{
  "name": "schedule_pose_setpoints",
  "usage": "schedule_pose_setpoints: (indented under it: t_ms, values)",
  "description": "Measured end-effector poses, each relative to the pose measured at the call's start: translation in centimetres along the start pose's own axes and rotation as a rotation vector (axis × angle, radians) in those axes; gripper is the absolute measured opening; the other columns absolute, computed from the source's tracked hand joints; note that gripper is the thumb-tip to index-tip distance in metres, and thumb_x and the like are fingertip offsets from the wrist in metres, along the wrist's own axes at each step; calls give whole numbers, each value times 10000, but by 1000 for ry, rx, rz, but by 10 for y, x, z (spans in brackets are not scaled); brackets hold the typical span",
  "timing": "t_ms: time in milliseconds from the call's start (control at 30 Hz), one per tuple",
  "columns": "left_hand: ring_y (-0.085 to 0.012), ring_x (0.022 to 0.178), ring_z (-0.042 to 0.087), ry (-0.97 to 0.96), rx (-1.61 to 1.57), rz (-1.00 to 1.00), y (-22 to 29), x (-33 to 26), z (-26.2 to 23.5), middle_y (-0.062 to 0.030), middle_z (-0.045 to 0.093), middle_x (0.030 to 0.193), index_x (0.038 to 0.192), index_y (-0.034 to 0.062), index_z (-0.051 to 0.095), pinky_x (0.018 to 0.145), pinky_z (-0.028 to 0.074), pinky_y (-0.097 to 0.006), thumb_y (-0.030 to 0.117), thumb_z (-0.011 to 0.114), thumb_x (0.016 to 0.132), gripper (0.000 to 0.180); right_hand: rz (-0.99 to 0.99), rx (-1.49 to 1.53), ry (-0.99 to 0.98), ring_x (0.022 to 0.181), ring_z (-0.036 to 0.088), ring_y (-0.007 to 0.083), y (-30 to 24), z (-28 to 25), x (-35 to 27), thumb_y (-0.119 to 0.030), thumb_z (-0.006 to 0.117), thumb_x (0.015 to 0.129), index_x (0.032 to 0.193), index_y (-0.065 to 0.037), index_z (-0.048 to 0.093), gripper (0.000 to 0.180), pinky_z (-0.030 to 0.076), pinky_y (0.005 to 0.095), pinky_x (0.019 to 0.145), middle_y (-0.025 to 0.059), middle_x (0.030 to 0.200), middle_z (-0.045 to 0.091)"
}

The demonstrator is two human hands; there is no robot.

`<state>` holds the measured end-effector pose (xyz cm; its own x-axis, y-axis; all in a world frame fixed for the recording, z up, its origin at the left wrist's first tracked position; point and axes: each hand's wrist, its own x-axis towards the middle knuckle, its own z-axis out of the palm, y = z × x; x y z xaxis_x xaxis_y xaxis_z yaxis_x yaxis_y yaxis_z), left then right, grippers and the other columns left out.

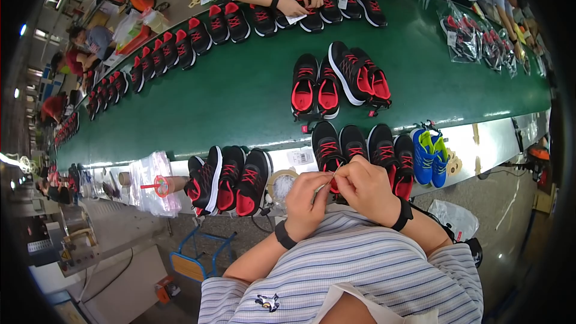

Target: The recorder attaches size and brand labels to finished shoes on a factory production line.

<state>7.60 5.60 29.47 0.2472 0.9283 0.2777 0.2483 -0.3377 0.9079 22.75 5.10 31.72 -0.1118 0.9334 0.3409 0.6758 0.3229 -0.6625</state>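
Observation:
My left hand (306, 203) and my right hand (367, 187) meet in front of my chest, fingertips pinched close together. Between them is a thin pale strand (333, 175), too small to identify. Just beyond my fingers a black sneaker (327, 144) with red laces stands on the near ledge, partly hidden by my hands. More black and red sneakers (381, 144) are lined up beside it, close to my right hand. Left of my left hand sits a round container (282, 187) holding clear, whitish small pieces.
Black and red sneakers (229, 174) and a drink cup (171, 185) by plastic bags (150, 174) lie left. Blue shoes (431, 159) stand right. Across the green conveyor (252, 78), a co-worker's hands (300, 3) handle a shoe row. Bagged shoes (474, 39) lie far right.

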Motion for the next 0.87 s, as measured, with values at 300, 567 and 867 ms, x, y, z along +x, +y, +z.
schedule_pose_setpoints:
  t_ms: [300, 567, 867]
  values:
    - [-175, 856, 564, -252, -707, -663, -4, 33, 3, -94, 582, 896, 895, -13, 584, 747, 448, -277, -57, 551, 786, 122, 290, 429, -236, 587, 549, 185, 27, -33, 6, -65, 633, 751, 808, -35, 575, 87, 421, 272, 523, 74, 708, 531]
    - [-264, 665, 556, -432, 41, 274, -15, 81, 45, -113, 533, 809, 831, 32, 556, 571, 459, -308, -4, 608, 738, 113, 513, 818, -217, 783, 532, 110, 87, -38, 1, -128, 600, 824, 857, 11, 613, 144, 425, 238, 688, 47, 856, 561]
    - [-274, 850, 555, -343, 47, -34, -85, 147, 92, -130, 524, 969, 1001, 47, 546, 751, 459, -336, 98, 590, 785, 226, 825, 961, -143, 716, 579, 86, 155, -50, 36, -81, 543, 849, 878, 13, 626, 128, 459, 210, 665, 41, 772, 624]
